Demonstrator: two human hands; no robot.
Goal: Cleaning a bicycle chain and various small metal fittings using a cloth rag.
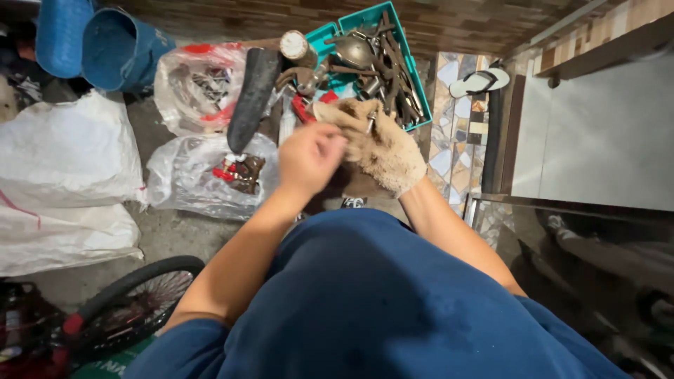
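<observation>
Both hands (pixel 351 151) together, fingers curled

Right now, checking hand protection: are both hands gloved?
No: only the right hand wears a tan work glove, while the left hand is bare above the teal tool tray.

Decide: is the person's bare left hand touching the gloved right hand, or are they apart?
Touching. The head view shows the bare left hand pressed against the gloved right hand, its fingers overlapping the glove's edge with no gap visible between them, just in front of the teal tool tray.

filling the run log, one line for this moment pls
left hand: bare, at glove cuff | right hand: gloved, small metal piece | teal tray: tools
</observation>
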